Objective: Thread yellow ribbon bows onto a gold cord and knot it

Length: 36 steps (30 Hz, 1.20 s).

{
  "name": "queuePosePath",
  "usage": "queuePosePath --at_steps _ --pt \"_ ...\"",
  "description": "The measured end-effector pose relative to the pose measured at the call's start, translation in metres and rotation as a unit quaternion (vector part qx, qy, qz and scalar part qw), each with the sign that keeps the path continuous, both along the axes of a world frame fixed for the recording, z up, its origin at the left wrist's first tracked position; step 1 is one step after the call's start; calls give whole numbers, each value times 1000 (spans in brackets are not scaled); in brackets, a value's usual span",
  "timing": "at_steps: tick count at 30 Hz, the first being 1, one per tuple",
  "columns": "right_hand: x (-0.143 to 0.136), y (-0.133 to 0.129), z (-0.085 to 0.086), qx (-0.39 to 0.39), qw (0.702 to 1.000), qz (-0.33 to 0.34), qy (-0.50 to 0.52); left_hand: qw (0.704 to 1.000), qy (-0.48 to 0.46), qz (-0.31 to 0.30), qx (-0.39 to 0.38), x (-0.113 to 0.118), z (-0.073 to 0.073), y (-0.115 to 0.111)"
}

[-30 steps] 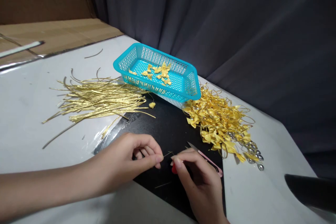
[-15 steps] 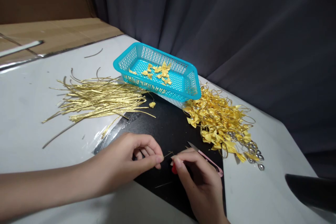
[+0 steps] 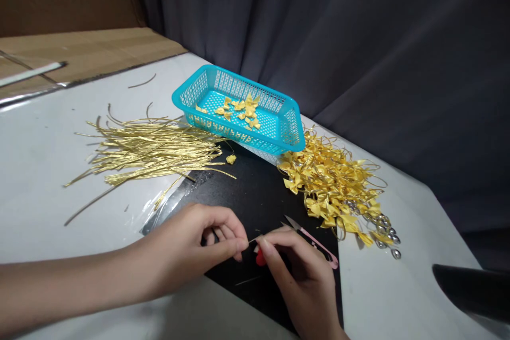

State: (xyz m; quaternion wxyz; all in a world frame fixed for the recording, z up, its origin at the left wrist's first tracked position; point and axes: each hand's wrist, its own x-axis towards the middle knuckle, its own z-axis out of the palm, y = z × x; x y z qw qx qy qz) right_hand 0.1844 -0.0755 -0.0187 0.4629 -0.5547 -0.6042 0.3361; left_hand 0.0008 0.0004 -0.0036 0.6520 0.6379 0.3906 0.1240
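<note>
Right hand (image 3: 300, 271): at the lower edge of the view, thumb and forefinger pinching a red piece; whether they also grip the strand cannot be told.
Red piece (image 3: 261, 258): just below the right fingertips, partly hidden by them.
Left hand (image 3: 211, 234): thumb and forefinger pressed together on a thin strand, the other fingers curled toward the palm.
Thin strand (image 3: 252, 240): short and taut-looking, running between the two sets of fingertips, above the mat.
Dark object (image 3: 470, 295): at the right edge, rounded at its near end, cut off by the frame.
Black mat (image 3: 258, 196): flat beneath both hands, on the white table (image 3: 40, 170).
Scissors (image 3: 319, 247): pink-handled, lying on the mat just beyond the right hand, blades apart at the tips.
Silver rings (image 3: 389, 231): clustered at the near right end of the bow heap.
Bow heap (image 3: 330, 186): yellow bows with looped gold cord, right of the mat.
Gold cords (image 3: 155, 151): a loose bundle, left of the mat.
Yellow knot (image 3: 231, 159): on the mat, near the bundle's right end.
Blue basket (image 3: 295, 141): behind the mat, holding several yellow bows (image 3: 249, 106).
Cardboard (image 3: 103, 48): far left.
Dark curtain (image 3: 338, 37): hanging behind everything.
</note>
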Motion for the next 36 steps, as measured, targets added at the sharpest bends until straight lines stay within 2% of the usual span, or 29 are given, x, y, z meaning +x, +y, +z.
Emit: queuePosePath --at_steps 7,10,13,16,18,21,23,26,31,34,36 --pt "0 3 1 0 1000 -14 16 1000 2 -2 -2 0 -1 1" --pt "-4 2 4 -64 995 -32 71 1000 2 -6 12 0 1 0" --pt "-10 1 9 -147 977 -58 140 999 7 -15 39 0 4 -1" --pt "-12 2 13 -204 958 -66 189 993 10 -23 116 -3 3 -2" --pt "-12 4 13 -218 950 -61 214 976 -3 -35 214 -5 1 -4" --pt "-12 7 11 -221 943 -55 243 930 -31 -47 363 -8 -1 -8" --pt "-13 7 10 -222 938 -60 260 901 -43 -49 430 -9 -2 -10" --pt "-16 5 11 -237 926 -73 285 862 -36 -51 503 -8 -4 -13" --pt "-18 3 15 -310 876 -80 360 792 -15 -57 607 -6 -6 -13" --pt "-18 3 15 -318 862 -89 385 772 -21 -58 632 -8 -3 -12" --pt "-19 2 15 -306 863 -92 391 777 -27 -58 626 -9 -1 -11"
